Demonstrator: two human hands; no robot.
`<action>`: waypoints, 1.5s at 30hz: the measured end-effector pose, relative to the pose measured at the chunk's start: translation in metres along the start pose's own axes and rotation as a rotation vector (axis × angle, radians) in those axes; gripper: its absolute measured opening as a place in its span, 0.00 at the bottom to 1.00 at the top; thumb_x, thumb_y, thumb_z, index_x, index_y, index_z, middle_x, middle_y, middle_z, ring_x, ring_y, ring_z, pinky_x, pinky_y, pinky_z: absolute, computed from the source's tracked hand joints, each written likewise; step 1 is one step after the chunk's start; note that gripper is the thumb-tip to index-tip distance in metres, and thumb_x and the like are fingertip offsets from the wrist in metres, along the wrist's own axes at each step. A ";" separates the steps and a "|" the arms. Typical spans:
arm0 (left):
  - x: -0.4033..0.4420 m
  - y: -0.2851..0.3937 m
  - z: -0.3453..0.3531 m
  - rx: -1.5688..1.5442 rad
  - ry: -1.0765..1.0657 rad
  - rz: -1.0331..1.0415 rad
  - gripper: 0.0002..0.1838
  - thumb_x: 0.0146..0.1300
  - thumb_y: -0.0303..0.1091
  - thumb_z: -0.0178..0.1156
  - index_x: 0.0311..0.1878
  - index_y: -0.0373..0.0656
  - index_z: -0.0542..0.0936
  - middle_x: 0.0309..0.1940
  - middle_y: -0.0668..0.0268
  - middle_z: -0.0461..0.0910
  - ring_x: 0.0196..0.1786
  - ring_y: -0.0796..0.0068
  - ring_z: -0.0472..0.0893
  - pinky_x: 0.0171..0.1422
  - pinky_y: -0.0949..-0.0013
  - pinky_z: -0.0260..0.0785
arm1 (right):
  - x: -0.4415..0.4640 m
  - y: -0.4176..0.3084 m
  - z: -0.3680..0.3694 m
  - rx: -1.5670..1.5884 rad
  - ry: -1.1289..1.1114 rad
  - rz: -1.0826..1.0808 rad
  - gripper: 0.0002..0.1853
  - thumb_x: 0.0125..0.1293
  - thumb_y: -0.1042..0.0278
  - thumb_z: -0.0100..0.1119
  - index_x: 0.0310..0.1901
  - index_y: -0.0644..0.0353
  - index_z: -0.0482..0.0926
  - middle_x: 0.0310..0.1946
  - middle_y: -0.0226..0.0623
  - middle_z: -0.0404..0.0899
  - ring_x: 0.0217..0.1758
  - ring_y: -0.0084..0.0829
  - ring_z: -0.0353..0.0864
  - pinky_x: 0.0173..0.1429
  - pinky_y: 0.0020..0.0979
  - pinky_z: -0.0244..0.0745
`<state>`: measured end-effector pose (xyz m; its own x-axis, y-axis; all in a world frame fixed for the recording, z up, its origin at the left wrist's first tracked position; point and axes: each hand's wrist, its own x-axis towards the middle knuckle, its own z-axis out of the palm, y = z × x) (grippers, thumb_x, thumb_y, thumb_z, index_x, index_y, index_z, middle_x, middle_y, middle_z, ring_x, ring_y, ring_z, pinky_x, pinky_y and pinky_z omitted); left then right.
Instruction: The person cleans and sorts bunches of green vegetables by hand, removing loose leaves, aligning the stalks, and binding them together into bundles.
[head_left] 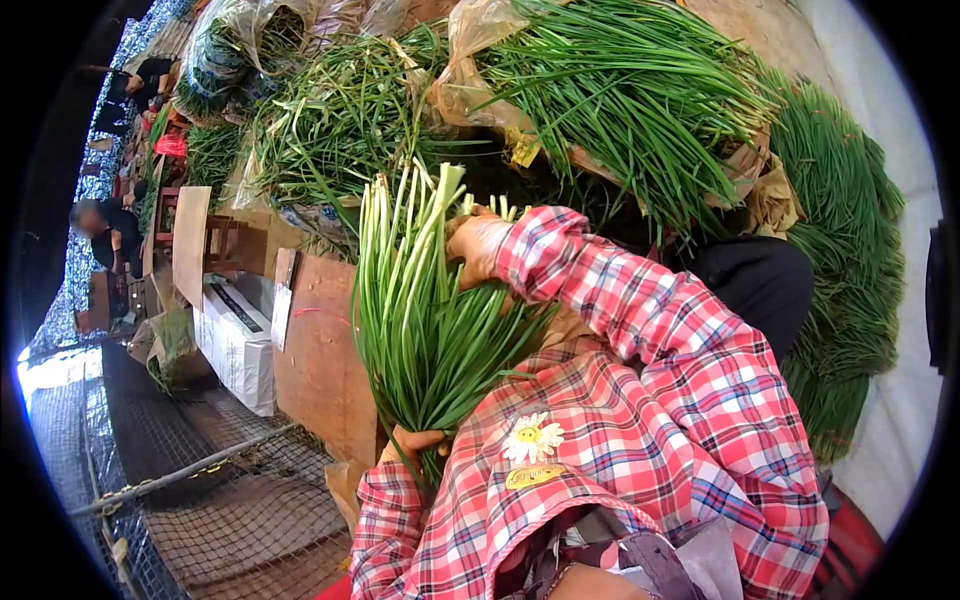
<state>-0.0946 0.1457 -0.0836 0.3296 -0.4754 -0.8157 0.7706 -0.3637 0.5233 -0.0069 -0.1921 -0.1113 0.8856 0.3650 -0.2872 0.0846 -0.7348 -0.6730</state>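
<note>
A large bunch of long green stalks with pale white ends (425, 320) hangs in front of my chest, its white ends up and its leafy ends down. My left hand (412, 446) is closed round the gathered leaf tips at the bottom. Near the white ends, my right hand (480, 245) grips stalks on the right side of the bunch; its fingertips are partly hidden among them. A few pale stalks stick up above the rest.
Heaps of green stalks (630, 100) lie ahead, some in clear plastic. Tied bundles (845, 260) are stacked at right. Brown board (325, 350), a white box (235, 345) and netting (240, 530) are at left. Two people (115, 235) (150, 80) sit far left.
</note>
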 end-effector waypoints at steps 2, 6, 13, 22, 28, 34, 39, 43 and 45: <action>-0.001 0.002 0.001 0.003 0.008 0.008 0.32 0.39 0.21 0.66 0.53 0.38 0.71 0.41 0.60 0.77 0.40 0.67 0.76 0.43 0.67 0.69 | -0.006 0.005 -0.011 0.267 -0.181 0.050 0.29 0.43 0.47 0.64 0.50 0.46 0.79 0.44 0.37 0.80 0.53 0.36 0.75 0.65 0.33 0.57; -0.007 0.012 0.005 0.037 0.038 0.045 0.32 0.39 0.21 0.66 0.54 0.38 0.70 0.41 0.60 0.77 0.41 0.67 0.76 0.44 0.67 0.69 | -0.007 -0.007 -0.014 0.231 -0.190 0.178 0.27 0.46 0.47 0.63 0.49 0.47 0.80 0.42 0.38 0.81 0.51 0.37 0.77 0.64 0.35 0.57; -0.028 0.038 0.025 0.182 0.141 0.158 0.33 0.39 0.21 0.66 0.54 0.38 0.70 0.42 0.60 0.76 0.41 0.67 0.76 0.45 0.66 0.69 | 0.020 0.007 0.009 -0.146 -0.187 0.121 0.19 0.52 0.55 0.57 0.47 0.44 0.79 0.40 0.36 0.81 0.43 0.40 0.80 0.51 0.43 0.70; -0.031 0.033 0.017 0.185 0.154 0.071 0.40 0.37 0.22 0.67 0.60 0.40 0.65 0.51 0.60 0.73 0.53 0.63 0.73 0.59 0.62 0.65 | -0.013 0.157 -0.032 -0.212 0.313 0.691 0.12 0.61 0.66 0.47 0.40 0.53 0.81 0.40 0.39 0.81 0.40 0.39 0.82 0.40 0.44 0.79; -0.025 0.005 0.002 0.024 0.073 0.024 0.38 0.37 0.21 0.66 0.58 0.39 0.66 0.48 0.60 0.74 0.49 0.64 0.73 0.54 0.63 0.66 | -0.094 0.180 0.040 -0.419 -0.501 0.649 0.13 0.61 0.64 0.49 0.44 0.50 0.81 0.41 0.37 0.81 0.42 0.39 0.81 0.40 0.50 0.77; -0.025 -0.008 0.002 -0.028 0.059 0.012 0.35 0.38 0.21 0.66 0.56 0.38 0.67 0.45 0.60 0.74 0.45 0.65 0.74 0.49 0.65 0.67 | -0.078 0.106 0.020 -0.564 -0.683 0.879 0.17 0.61 0.62 0.54 0.52 0.48 0.77 0.47 0.33 0.79 0.49 0.38 0.78 0.49 0.49 0.76; -0.025 -0.006 0.000 -0.031 0.048 0.018 0.33 0.39 0.21 0.66 0.54 0.37 0.68 0.42 0.60 0.75 0.41 0.66 0.75 0.45 0.66 0.67 | -0.057 0.083 -0.029 0.655 0.446 0.070 0.26 0.57 0.41 0.55 0.48 0.55 0.79 0.53 0.40 0.75 0.57 0.35 0.71 0.65 0.33 0.61; -0.024 -0.001 0.001 -0.025 0.044 0.027 0.31 0.40 0.21 0.65 0.53 0.37 0.69 0.40 0.60 0.76 0.38 0.67 0.75 0.42 0.67 0.67 | -0.040 0.023 -0.010 -0.272 0.232 -0.208 0.19 0.56 0.45 0.58 0.45 0.46 0.81 0.44 0.36 0.79 0.53 0.38 0.73 0.63 0.42 0.58; -0.023 0.000 0.002 -0.027 0.041 0.032 0.31 0.40 0.21 0.65 0.52 0.36 0.70 0.39 0.60 0.76 0.37 0.67 0.75 0.40 0.67 0.68 | -0.025 0.026 0.006 -0.112 -0.075 -0.130 0.18 0.56 0.47 0.57 0.46 0.43 0.80 0.38 0.34 0.80 0.48 0.37 0.76 0.62 0.44 0.56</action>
<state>-0.1033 0.1552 -0.0638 0.3761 -0.4528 -0.8084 0.7735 -0.3269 0.5429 -0.0292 -0.2173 -0.1257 0.8275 0.5000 -0.2554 0.2506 -0.7360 -0.6288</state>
